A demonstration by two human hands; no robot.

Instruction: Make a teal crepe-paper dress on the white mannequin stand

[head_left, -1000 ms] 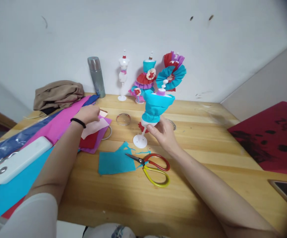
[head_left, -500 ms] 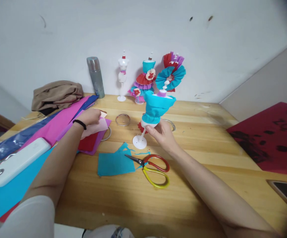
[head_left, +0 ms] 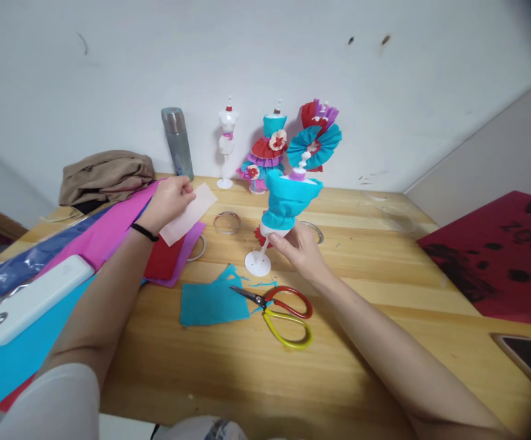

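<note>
My left hand (head_left: 170, 200) is closed on a pale pink sheet (head_left: 189, 216), pinching its upper edge above a red sheet (head_left: 163, 258) and a purple sheet (head_left: 185, 256). My right hand (head_left: 299, 247) grips a small white dress form (head_left: 277, 230) below the waist, fingers wrapped behind it. A turquoise wrap (head_left: 290, 198) covers the form's bust, and its round base (head_left: 258, 263) is tilted toward me. Below it lie red-and-yellow-handled scissors (head_left: 265, 302), their blades over a turquoise piece (head_left: 212, 302) with a ragged upper edge.
Against the wall stand a grey flask (head_left: 178, 143), a bare dress form (head_left: 227, 143) and two dressed forms (head_left: 269, 146). Tape rolls (head_left: 227, 223) lie mid-table. A white power strip (head_left: 36, 300) and brown cloth (head_left: 107, 177) are left; a red bag (head_left: 498, 256) and phone (head_left: 528, 357) right.
My left hand has risen away from me off the stack, lifting the pale pink sheet with it. My right hand and the dress form have stayed nearly still.
</note>
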